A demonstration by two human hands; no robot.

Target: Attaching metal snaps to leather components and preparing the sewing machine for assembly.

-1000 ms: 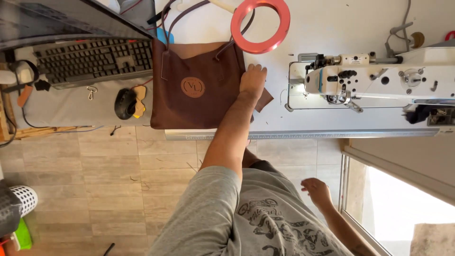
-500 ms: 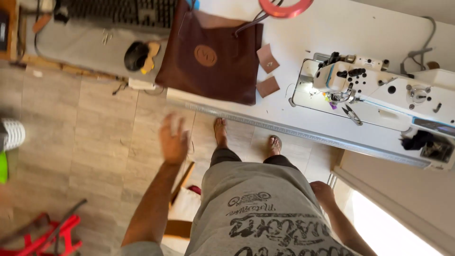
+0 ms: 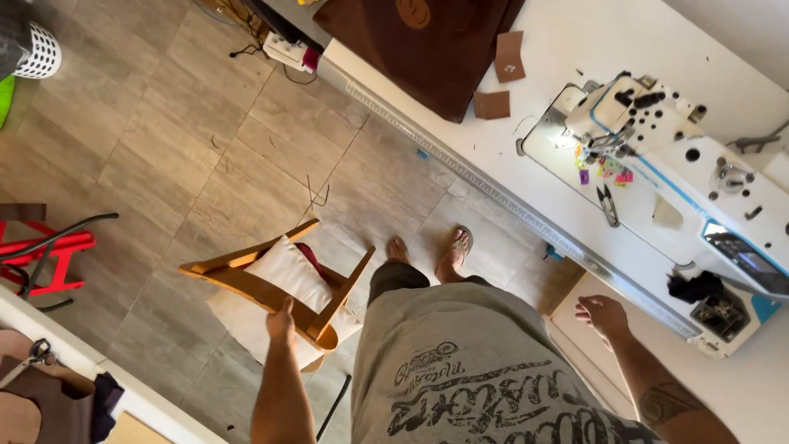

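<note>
Now left hand [image 3: 282, 321] closed around wooden chair [image 3: 275, 288] back, right hand [image 3: 602, 315] open, empty, well apart.

Bright daylight fills the scene and nearly washes out the white table [image 3: 567, 49]. A small lamp glows on the sewing machine [image 3: 657, 140] near its needle. Shadows on the floor [image 3: 164, 140] are soft and faint. Focus is sharp, with slight wide-angle bending at the edges.

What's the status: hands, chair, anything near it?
Left hand in a closed grip on the wooden chair back, chair tilted. Right hand open, empty, beside the white table edge. Feet close by chair leg.
</note>
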